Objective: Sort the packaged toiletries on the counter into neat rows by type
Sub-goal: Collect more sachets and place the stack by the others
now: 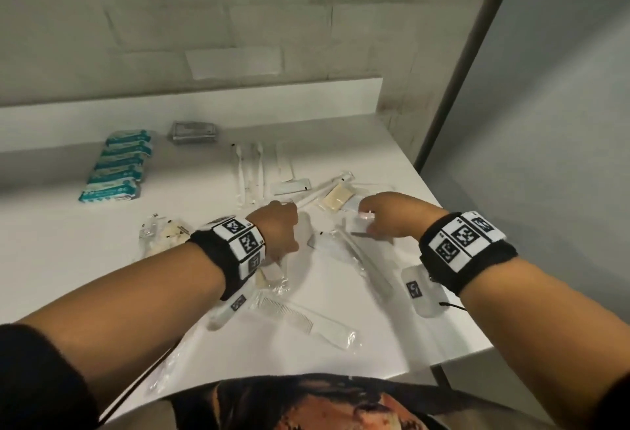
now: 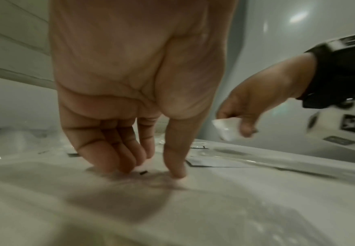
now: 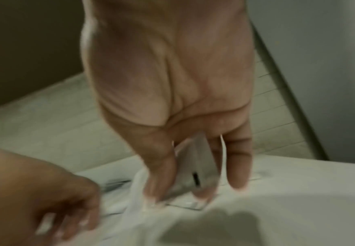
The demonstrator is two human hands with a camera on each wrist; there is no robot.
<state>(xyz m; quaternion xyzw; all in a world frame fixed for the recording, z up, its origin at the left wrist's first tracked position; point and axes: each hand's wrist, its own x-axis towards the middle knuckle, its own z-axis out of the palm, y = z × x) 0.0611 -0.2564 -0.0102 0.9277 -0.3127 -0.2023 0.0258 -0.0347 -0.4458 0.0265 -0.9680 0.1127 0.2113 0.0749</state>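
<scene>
Here we see the white counter (image 1: 102, 259) carrying everything, its near edge cut off by the person's shirt. Far ahead and left of the left hand (image 1: 278, 230) lies a row of teal packets (image 1: 117, 165), each with its long axis running left to right. Straight ahead of that hand lie clear-wrapped toothbrushes (image 1: 250, 170), long axes pointing away from us, side by side. Behind the left wrist lies a wrapped comb (image 1: 306, 318), its long axis slanting toward the right forearm; the wrist hides its far end. Between the hands lies a heap of clear sachets, too blurred for us to sort by type.

The left hand points down at the counter, fingers (image 2: 111, 158) loosely bent, fingertips touching a clear wrapper and gripping nothing.

The right hand (image 1: 392, 214) pinches a small white packet (image 2: 227, 128) between thumb and fingers, raised just off the counter. Motion blur hides its print, and we cannot tell which way it points.
</scene>
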